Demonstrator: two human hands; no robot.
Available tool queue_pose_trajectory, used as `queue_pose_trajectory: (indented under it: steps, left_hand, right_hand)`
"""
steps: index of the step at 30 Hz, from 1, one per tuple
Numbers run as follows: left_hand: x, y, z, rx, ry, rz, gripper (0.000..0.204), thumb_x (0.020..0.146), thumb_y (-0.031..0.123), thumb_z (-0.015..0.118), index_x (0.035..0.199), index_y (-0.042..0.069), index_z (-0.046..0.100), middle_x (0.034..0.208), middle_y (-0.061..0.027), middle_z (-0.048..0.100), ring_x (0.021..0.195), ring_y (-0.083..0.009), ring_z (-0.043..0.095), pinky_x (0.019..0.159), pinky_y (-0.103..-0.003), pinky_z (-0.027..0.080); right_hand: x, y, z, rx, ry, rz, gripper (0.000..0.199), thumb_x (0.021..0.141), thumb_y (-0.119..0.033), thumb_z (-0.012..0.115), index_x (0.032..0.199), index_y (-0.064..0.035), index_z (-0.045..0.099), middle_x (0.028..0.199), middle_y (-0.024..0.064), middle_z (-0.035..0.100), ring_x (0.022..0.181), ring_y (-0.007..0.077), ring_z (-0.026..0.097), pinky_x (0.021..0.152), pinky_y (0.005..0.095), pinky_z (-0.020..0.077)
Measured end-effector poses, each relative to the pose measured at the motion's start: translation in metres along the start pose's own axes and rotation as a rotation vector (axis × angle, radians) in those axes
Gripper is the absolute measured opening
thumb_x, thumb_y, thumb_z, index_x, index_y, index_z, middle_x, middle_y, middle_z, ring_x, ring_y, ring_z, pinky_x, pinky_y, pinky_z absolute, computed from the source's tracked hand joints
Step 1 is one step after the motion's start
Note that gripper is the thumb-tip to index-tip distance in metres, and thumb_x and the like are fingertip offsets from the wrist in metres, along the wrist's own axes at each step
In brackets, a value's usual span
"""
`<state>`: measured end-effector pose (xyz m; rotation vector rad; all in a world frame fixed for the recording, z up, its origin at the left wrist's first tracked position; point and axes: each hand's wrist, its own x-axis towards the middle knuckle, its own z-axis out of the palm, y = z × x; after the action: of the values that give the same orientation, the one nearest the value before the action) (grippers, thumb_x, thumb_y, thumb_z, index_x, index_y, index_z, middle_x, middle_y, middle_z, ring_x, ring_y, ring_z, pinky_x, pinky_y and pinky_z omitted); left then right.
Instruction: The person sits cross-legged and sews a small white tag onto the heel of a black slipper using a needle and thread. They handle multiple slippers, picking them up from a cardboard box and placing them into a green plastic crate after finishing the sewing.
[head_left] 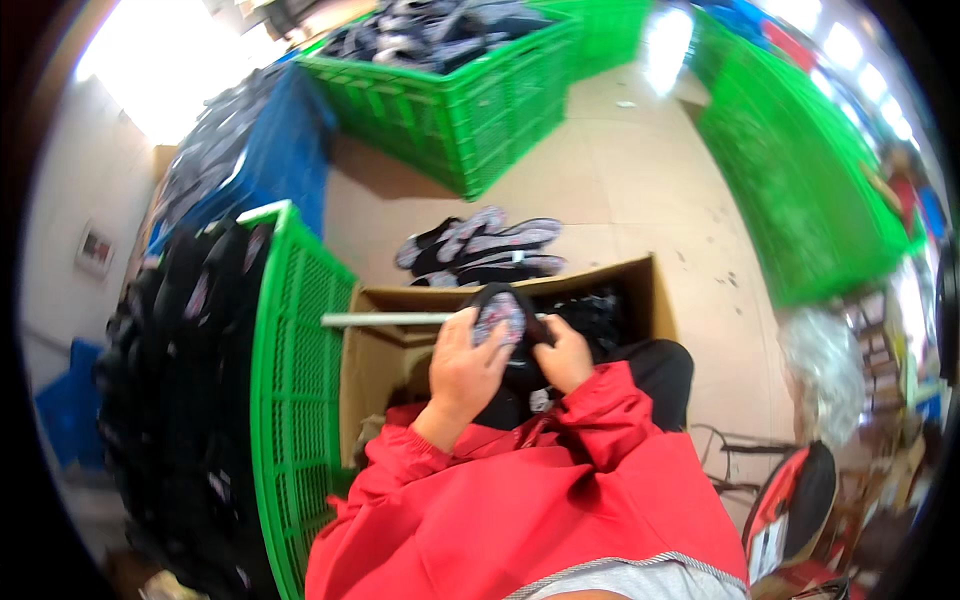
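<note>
My left hand (465,370) is closed on a black shoe (498,310) with a grey patterned insole, held over the near part of a cardboard box. On the shoe's other side, my right hand (565,355) is bent round its dark edge; the fingertips are partly hidden. Inside the cardboard box (662,300) lie black, shiny things too dark to name. A white stick (385,320) crosses the box's left part and ends near my left hand. Just beyond the box, several flat black-and-grey patterned pieces (485,248), like insoles or shoes, lie in a pile on the floor.
At my left stands a green crate (290,400) beside a heap of black shoes (185,400). Farther off are a blue bin (285,150) and a green crate of grey shoes (460,120). Rightward are green crates (800,170), a clear plastic bag (825,375), a red-black seat (790,505) and a person (905,190).
</note>
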<state>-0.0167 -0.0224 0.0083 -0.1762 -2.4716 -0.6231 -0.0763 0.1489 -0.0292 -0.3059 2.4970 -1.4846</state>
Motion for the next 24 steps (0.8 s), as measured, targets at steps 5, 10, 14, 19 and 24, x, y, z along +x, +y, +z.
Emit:
queue_pose_trajectory:
  steps: [5, 10, 14, 19, 24]
  left_hand:
    - [0.006, -0.007, 0.012, 0.090, 0.012, 0.001, 0.033, 0.073, 0.014, 0.079, 0.106, 0.010, 0.075, 0.122, -0.0210, 0.057, 0.111, -0.0381, 0.055, 0.096, -0.045, 0.045]
    - [0.021, -0.021, 0.023, 0.163, 0.024, -0.065, 0.032, 0.079, 0.019, 0.076, 0.110, 0.011, 0.073, 0.122, -0.0205, 0.056, 0.107, -0.0386, 0.056, 0.092, -0.043, 0.048]
    - [0.036, -0.048, 0.031, 0.139, 0.001, -0.141, 0.022, 0.083, 0.020, 0.072, 0.102, 0.009, 0.073, 0.113, -0.0190, 0.060, 0.095, -0.0366, 0.060, 0.082, -0.043, 0.050]
    - [0.048, -0.081, 0.038, 0.232, -0.155, -0.125, 0.010, 0.084, 0.016, 0.068, 0.084, 0.006, 0.068, 0.097, -0.0145, 0.060, 0.083, -0.0336, 0.061, 0.071, -0.043, 0.050]
    - [0.069, -0.079, 0.038, 0.508, -0.415, -0.081, 0.012, 0.086, 0.014, 0.061, 0.085, 0.006, 0.070, 0.100, -0.0151, 0.061, 0.086, -0.0333, 0.064, 0.072, -0.042, 0.053]
  right_hand:
    - [-0.009, -0.007, 0.007, 0.131, 0.038, -0.049, 0.039, 0.076, -0.004, 0.053, 0.114, -0.0023, 0.061, 0.103, 0.0211, 0.067, 0.099, 0.0374, 0.064, 0.087, 0.0399, 0.0491]
    - [-0.014, -0.010, 0.009, 0.058, 0.001, -0.053, 0.042, 0.080, -0.009, 0.052, 0.122, -0.0057, 0.054, 0.121, 0.0225, 0.060, 0.109, 0.0427, 0.058, 0.091, 0.0468, 0.0478]
    - [-0.016, -0.019, 0.017, 0.024, 0.002, -0.039, 0.042, 0.081, -0.009, 0.051, 0.123, -0.0052, 0.054, 0.123, 0.0231, 0.059, 0.110, 0.0429, 0.057, 0.092, 0.0469, 0.0474]
    - [-0.015, -0.028, 0.020, -0.012, -0.028, -0.055, 0.031, 0.082, -0.010, 0.053, 0.112, -0.0045, 0.053, 0.110, 0.0234, 0.061, 0.101, 0.0437, 0.060, 0.086, 0.0501, 0.0482]
    - [-0.013, -0.033, 0.022, -0.019, 0.000, -0.075, 0.030, 0.082, -0.010, 0.055, 0.111, -0.0036, 0.053, 0.106, 0.0240, 0.061, 0.098, 0.0443, 0.060, 0.085, 0.0508, 0.0483]
